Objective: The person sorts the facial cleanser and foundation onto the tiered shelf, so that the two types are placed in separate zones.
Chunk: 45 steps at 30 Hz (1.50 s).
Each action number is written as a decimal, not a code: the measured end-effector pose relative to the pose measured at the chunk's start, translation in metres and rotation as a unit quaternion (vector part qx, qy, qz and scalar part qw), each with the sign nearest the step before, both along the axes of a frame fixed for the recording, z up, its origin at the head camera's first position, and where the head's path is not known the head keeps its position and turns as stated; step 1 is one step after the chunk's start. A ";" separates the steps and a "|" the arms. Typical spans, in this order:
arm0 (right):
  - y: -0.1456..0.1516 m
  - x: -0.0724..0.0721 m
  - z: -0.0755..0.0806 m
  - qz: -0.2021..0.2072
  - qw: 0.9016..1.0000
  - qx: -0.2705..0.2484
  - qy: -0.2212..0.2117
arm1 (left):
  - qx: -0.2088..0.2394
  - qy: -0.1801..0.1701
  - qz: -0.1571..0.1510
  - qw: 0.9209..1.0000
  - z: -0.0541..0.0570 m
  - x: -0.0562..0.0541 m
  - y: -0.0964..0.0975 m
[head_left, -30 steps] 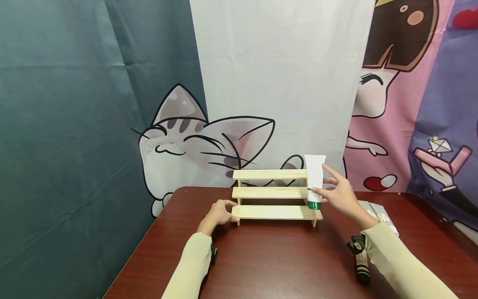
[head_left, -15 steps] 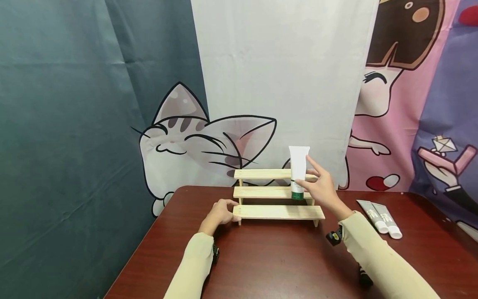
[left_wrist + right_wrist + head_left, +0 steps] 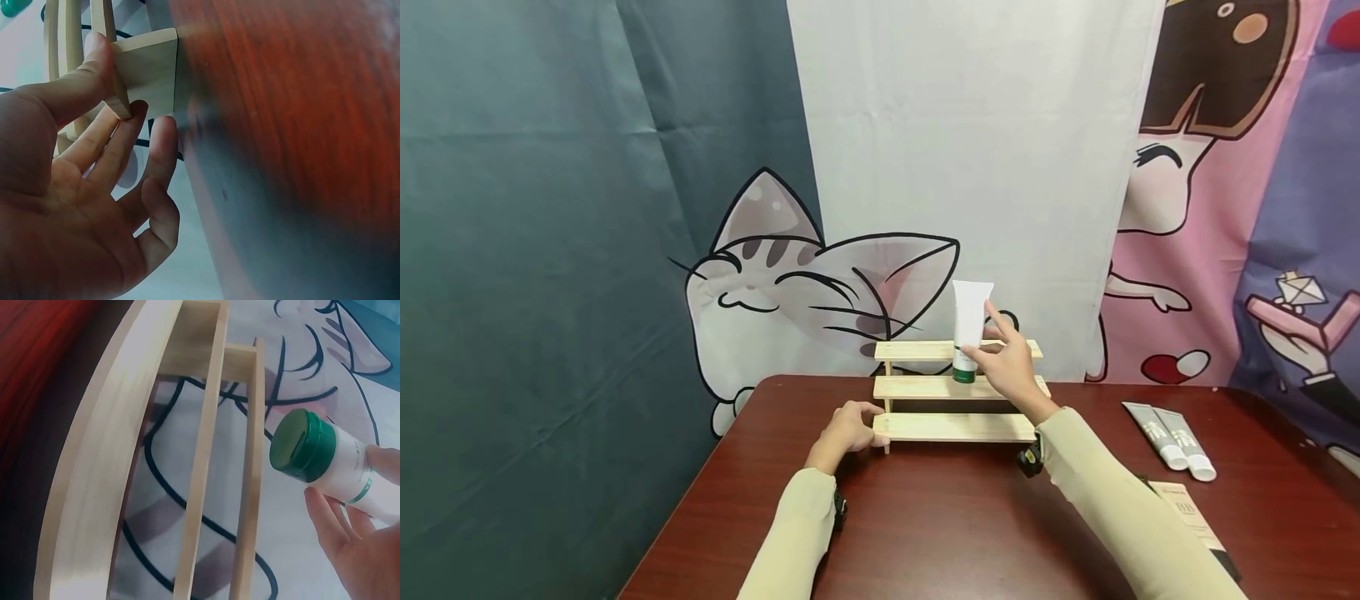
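A pale three-step wooden display rack (image 3: pixel 951 427) stands on the table. My left hand (image 3: pixel 848 427) pinches the left end of its lowest step; the left wrist view shows the thumb (image 3: pixel 100 59) on top and fingertips beneath the slat. My right hand (image 3: pixel 1011 367) holds a white squeeze tube (image 3: pixel 970 321) between thumb and fingers, its green cap (image 3: pixel 303 447) downward. In the head view the tube overlaps the top and middle steps, right of centre. The right wrist view shows the cap apart from the slats.
Two grey tubes (image 3: pixel 1168 437) with white caps lie side by side on the reddish-brown table (image 3: pixel 925 517), to the right. Nearer, a beige BB tube (image 3: pixel 1187 512) with a dark end lies partly behind the right sleeve. A cartoon-printed curtain (image 3: pixel 1000 167) hangs behind.
My right hand has carried the white tube left and slightly up, from the rack's right end towards its middle. The left hand keeps its grip on the rack.
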State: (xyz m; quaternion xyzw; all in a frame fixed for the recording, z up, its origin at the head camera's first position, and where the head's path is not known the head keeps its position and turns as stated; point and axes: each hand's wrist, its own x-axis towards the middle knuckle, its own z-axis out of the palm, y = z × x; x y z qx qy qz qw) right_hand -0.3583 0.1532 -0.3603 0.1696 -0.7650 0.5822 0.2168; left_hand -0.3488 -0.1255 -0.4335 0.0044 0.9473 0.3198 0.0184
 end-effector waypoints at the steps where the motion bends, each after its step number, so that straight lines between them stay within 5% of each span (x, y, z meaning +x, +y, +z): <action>1: -0.004 -0.002 0.000 0.001 1.000 -0.001 0.002 | 0.000 0.001 0.000 1.000 -0.001 0.000 0.000; 20: -0.049 -0.045 0.000 0.008 0.999 -0.025 0.031 | 0.006 0.000 0.014 1.000 0.003 0.001 0.002; 45: -0.089 -0.067 -0.005 0.004 0.998 -0.022 0.051 | -0.002 0.000 0.015 1.000 0.001 0.000 0.006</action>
